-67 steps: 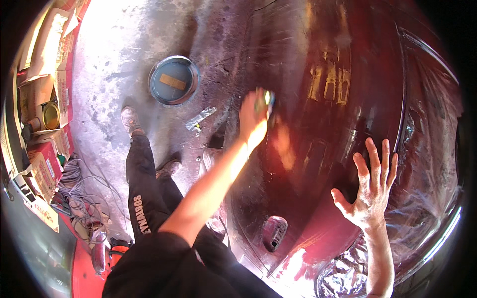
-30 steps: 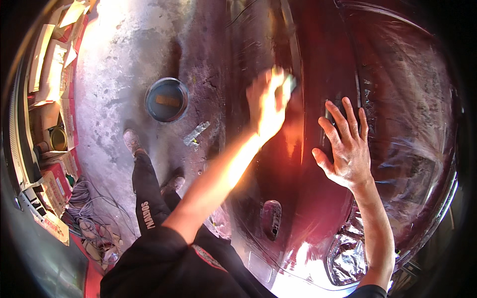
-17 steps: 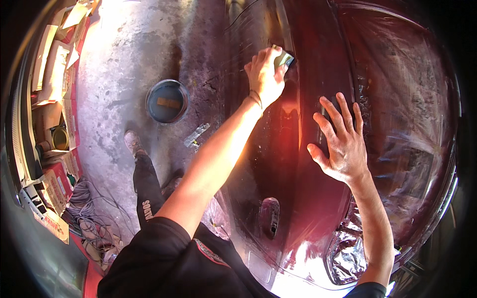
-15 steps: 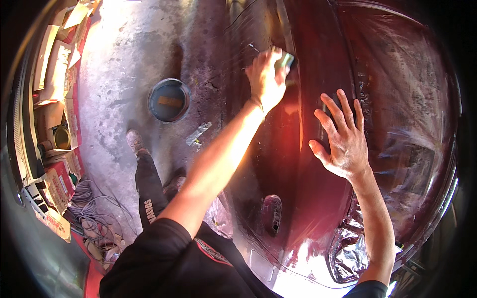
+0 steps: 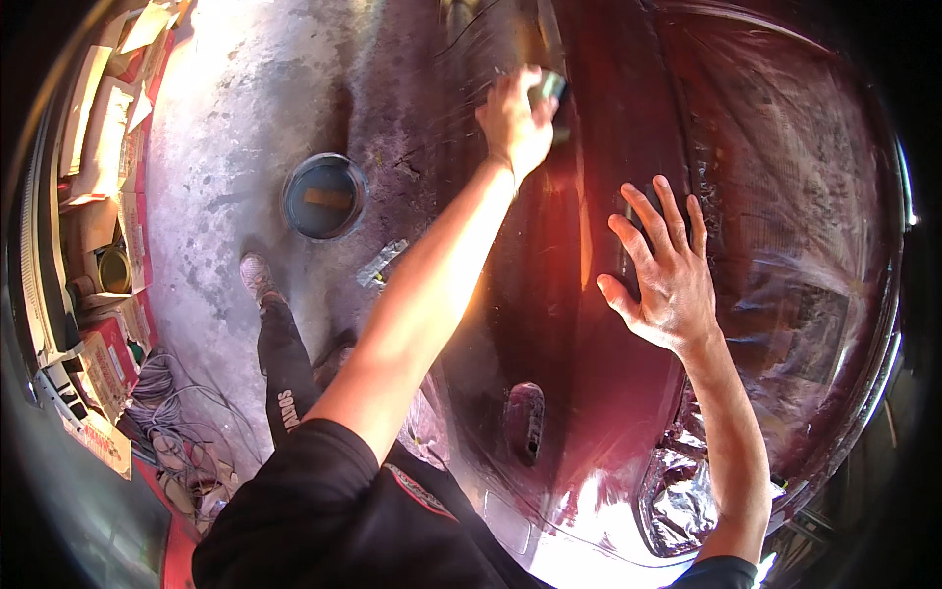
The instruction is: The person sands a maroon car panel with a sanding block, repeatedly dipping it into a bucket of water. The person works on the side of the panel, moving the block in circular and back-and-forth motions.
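Note:
My left hand (image 5: 515, 123) grips a small pale green block (image 5: 548, 90), which is against the glossy dark red car panel (image 5: 618, 412) near the top of the view. My right hand (image 5: 662, 280) is open on the same panel, lower and to the right, fingers spread, beside the edge of wrinkled clear plastic sheeting (image 5: 785, 245). A recessed handle opening (image 5: 524, 422) sits low on the panel, and crumpled foil (image 5: 679, 496) lies in the area below my right hand.
On the stained concrete floor (image 5: 216, 177) stand a round bucket with dark liquid and a tan rectangle inside (image 5: 324, 196), my legs (image 5: 285, 363) and a crumpled strip (image 5: 383, 262). Cardboard boxes (image 5: 98, 147), an open can (image 5: 115, 270) and tangled hoses (image 5: 167, 393) line the left.
My left hand has travelled upward along the panel with the block. My right hand has moved up and a little left since the first frame, staying spread.

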`<action>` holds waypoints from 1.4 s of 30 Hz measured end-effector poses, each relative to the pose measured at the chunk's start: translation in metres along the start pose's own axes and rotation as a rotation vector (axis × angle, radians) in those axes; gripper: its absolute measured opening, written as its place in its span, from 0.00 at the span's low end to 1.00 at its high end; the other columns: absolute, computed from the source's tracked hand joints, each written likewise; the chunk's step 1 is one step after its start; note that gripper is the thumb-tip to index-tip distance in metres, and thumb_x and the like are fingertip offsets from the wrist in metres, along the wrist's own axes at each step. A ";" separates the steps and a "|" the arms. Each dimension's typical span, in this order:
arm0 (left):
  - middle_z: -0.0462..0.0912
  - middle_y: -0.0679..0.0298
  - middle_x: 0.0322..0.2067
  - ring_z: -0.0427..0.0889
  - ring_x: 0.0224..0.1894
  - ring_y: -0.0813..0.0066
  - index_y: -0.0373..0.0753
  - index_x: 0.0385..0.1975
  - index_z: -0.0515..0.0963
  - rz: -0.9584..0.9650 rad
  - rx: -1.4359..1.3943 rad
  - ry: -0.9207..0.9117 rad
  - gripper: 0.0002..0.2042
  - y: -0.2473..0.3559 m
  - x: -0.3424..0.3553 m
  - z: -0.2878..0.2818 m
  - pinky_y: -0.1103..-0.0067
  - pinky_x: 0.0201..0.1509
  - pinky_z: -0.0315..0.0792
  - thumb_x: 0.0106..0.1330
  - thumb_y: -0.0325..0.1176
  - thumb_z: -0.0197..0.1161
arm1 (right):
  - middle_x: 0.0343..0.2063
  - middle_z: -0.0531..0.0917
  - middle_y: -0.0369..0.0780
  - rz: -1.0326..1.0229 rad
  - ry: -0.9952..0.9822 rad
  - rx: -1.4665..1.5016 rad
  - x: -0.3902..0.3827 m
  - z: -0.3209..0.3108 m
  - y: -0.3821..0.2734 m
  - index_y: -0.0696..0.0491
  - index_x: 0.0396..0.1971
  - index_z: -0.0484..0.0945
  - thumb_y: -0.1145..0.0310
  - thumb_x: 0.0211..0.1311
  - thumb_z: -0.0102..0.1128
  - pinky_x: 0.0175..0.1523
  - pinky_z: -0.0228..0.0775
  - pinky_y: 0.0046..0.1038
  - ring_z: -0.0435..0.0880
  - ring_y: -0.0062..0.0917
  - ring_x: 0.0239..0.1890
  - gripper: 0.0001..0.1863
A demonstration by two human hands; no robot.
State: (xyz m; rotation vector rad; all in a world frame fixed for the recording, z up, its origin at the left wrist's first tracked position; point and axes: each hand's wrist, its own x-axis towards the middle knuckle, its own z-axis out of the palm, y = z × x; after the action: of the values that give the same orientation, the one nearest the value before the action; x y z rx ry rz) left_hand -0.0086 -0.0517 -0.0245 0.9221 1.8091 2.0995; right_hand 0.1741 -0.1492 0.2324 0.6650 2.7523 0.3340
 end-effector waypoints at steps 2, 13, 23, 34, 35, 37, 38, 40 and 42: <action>0.85 0.58 0.34 0.87 0.36 0.56 0.41 0.41 0.78 0.022 -0.170 -0.011 0.06 0.050 -0.079 -0.034 0.61 0.40 0.76 0.71 0.28 0.70 | 0.81 0.69 0.44 0.030 -0.046 0.017 -0.015 0.011 0.001 0.50 0.65 0.81 0.53 0.62 0.79 0.87 0.46 0.67 0.57 0.51 0.88 0.34; 0.90 0.53 0.46 0.90 0.46 0.51 0.45 0.49 0.82 -0.162 -0.063 0.047 0.11 -0.057 -0.037 -0.014 0.57 0.45 0.81 0.70 0.29 0.72 | 0.82 0.68 0.42 -0.028 -0.017 -0.057 0.005 0.003 0.001 0.46 0.71 0.76 0.51 0.63 0.78 0.86 0.46 0.68 0.56 0.52 0.88 0.38; 0.84 0.63 0.36 0.85 0.40 0.67 0.43 0.40 0.81 -0.716 -0.941 -0.026 0.12 0.023 -0.242 -0.101 0.71 0.44 0.76 0.80 0.45 0.67 | 0.83 0.67 0.44 0.004 -0.098 -0.028 -0.015 0.007 -0.001 0.43 0.76 0.71 0.52 0.63 0.77 0.87 0.43 0.68 0.56 0.55 0.88 0.42; 0.87 0.68 0.53 0.88 0.56 0.71 0.46 0.54 0.83 -0.758 -0.619 0.121 0.12 -0.025 -0.274 -0.084 0.68 0.65 0.81 0.86 0.46 0.62 | 0.84 0.67 0.46 -0.024 -0.104 -0.033 -0.003 0.006 0.002 0.43 0.77 0.70 0.47 0.66 0.75 0.87 0.40 0.68 0.57 0.56 0.88 0.42; 0.86 0.70 0.53 0.87 0.55 0.74 0.46 0.55 0.83 -0.776 -0.560 0.078 0.10 -0.025 -0.287 -0.089 0.70 0.64 0.80 0.87 0.43 0.62 | 0.84 0.67 0.46 -0.017 -0.128 -0.033 -0.008 0.009 0.003 0.43 0.78 0.70 0.45 0.68 0.73 0.87 0.39 0.68 0.56 0.57 0.88 0.42; 0.85 0.71 0.50 0.84 0.52 0.80 0.44 0.56 0.83 -0.764 -0.425 -0.022 0.08 -0.036 -0.287 -0.090 0.75 0.58 0.79 0.88 0.39 0.62 | 0.84 0.67 0.47 -0.004 -0.149 -0.047 -0.014 0.008 0.001 0.43 0.79 0.69 0.43 0.70 0.70 0.87 0.39 0.68 0.56 0.57 0.88 0.42; 0.84 0.71 0.47 0.83 0.49 0.82 0.43 0.55 0.83 -0.729 -0.340 -0.070 0.08 -0.057 -0.269 -0.084 0.78 0.53 0.79 0.88 0.38 0.62 | 0.84 0.67 0.47 -0.007 -0.153 -0.053 -0.014 0.010 0.002 0.43 0.79 0.69 0.42 0.71 0.69 0.87 0.39 0.68 0.56 0.57 0.88 0.42; 0.87 0.62 0.42 0.85 0.47 0.75 0.39 0.55 0.80 -0.579 -0.077 -0.152 0.11 -0.098 -0.223 -0.066 0.74 0.52 0.79 0.84 0.38 0.67 | 0.83 0.68 0.47 -0.004 -0.177 -0.083 -0.018 0.003 0.001 0.43 0.80 0.69 0.37 0.75 0.63 0.86 0.40 0.68 0.57 0.58 0.87 0.41; 0.88 0.52 0.42 0.87 0.48 0.67 0.36 0.56 0.77 -0.579 0.024 -0.118 0.16 -0.158 -0.163 -0.055 0.67 0.56 0.80 0.77 0.37 0.72 | 0.83 0.68 0.48 -0.045 -0.127 -0.090 -0.005 0.003 0.004 0.44 0.81 0.68 0.35 0.77 0.60 0.86 0.40 0.68 0.58 0.59 0.87 0.41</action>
State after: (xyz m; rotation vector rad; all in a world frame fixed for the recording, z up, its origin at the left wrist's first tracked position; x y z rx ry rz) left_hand 0.0502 -0.1502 -0.2276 0.4359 1.7706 1.6296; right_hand 0.1805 -0.1476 0.2316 0.5796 2.6106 0.3892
